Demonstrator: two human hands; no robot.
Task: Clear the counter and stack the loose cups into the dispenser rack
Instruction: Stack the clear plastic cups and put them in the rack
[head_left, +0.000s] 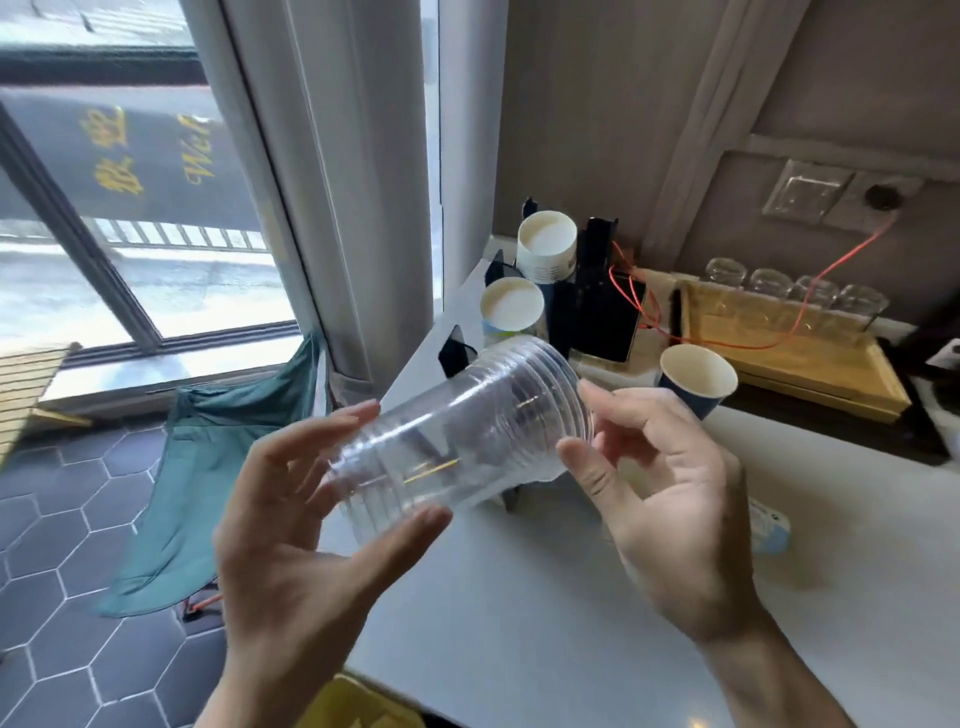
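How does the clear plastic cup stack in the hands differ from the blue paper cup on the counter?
The clear cup stack is transparent, several nested, tilted on its side, held off the counter between left hand and right hand. The blue paper cup is opaque, single, resting on the counter, tilted, untouched. Both are empty.

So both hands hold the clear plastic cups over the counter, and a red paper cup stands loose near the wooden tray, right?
Not quite: the loose paper cup is dark blue, not red, as the head view shows. Both hands, left and right, do hold the clear plastic cups, near the wooden tray.
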